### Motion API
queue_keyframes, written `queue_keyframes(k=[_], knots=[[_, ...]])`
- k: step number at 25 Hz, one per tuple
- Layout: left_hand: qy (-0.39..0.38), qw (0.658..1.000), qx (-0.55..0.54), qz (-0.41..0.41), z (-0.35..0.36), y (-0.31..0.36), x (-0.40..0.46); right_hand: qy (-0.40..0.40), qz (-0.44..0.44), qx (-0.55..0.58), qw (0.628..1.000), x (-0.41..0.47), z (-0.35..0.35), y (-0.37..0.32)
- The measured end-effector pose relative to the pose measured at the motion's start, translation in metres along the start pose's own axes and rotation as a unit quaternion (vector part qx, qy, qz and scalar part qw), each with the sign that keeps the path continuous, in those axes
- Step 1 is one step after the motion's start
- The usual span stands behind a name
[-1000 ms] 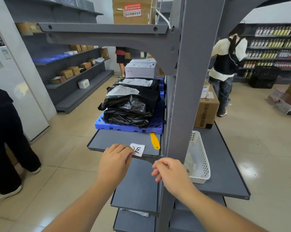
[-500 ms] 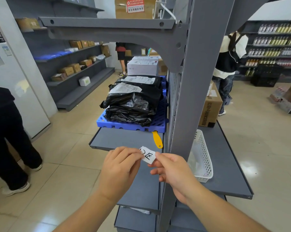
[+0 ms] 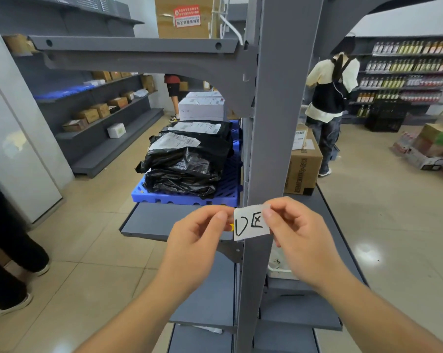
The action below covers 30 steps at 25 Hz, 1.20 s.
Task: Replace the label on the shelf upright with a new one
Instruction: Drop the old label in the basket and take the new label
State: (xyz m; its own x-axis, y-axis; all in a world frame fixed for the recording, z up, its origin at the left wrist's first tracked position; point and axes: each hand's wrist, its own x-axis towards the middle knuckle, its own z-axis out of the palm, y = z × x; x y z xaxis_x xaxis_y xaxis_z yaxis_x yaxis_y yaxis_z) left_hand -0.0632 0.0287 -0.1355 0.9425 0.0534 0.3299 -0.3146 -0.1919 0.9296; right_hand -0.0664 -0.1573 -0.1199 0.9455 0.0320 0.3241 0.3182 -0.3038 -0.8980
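Observation:
A small white paper label [image 3: 251,222] with black handwritten marks is held in front of the grey shelf upright [image 3: 279,128], at about the height of the middle shelf. My left hand [image 3: 197,238] pinches its left edge with thumb and forefinger. My right hand [image 3: 296,238] pinches its upper right edge. The face of the upright above the label is bare grey metal. Whether the label touches the upright cannot be told.
Black plastic parcels [image 3: 189,159] lie on a blue pallet [image 3: 184,197] on the left shelf. A cardboard box [image 3: 301,169] and a white basket [image 3: 279,271] sit on the right side. One person stands at the left edge [image 3: 6,250], another at the bottle shelves [image 3: 329,103].
The label came off the grey shelf in my left hand, my right hand joined it, and both hands have raised it in front of the upright. The view moved closer.

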Motion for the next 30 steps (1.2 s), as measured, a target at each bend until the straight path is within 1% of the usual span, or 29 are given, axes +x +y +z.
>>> queue_keyframes(k=[3,7,14,18,21,26,28,30], knots=[[-0.040,0.997,-0.061,-0.016,0.010,0.019,0.002,-0.001,-0.031,-0.038,0.999,0.001,-0.018,-0.003],[-0.084,0.989,-0.118,-0.029,0.022,0.026,0.001,0.014,-0.057,-0.070,0.996,0.001,-0.036,-0.004],[-0.120,0.980,-0.153,-0.045,0.033,0.027,0.006,0.018,-0.065,-0.091,0.994,0.002,-0.052,-0.002],[-0.155,0.970,-0.174,-0.069,0.034,0.024,0.005,0.004,-0.065,-0.102,0.993,0.003,-0.056,0.002],[-0.179,0.966,-0.178,-0.063,0.034,0.023,0.006,-0.007,-0.067,-0.101,0.993,0.004,-0.058,0.003],[-0.179,0.968,-0.171,-0.047,0.034,0.026,0.004,-0.027,-0.072,-0.106,0.991,0.005,-0.057,0.008],[-0.169,0.972,-0.159,-0.043,0.035,0.028,0.003,-0.012,-0.096,-0.123,0.988,0.004,-0.054,0.008],[-0.137,0.979,-0.142,-0.048,0.038,0.030,0.001,0.007,-0.137,-0.170,0.976,0.001,-0.051,0.004]])
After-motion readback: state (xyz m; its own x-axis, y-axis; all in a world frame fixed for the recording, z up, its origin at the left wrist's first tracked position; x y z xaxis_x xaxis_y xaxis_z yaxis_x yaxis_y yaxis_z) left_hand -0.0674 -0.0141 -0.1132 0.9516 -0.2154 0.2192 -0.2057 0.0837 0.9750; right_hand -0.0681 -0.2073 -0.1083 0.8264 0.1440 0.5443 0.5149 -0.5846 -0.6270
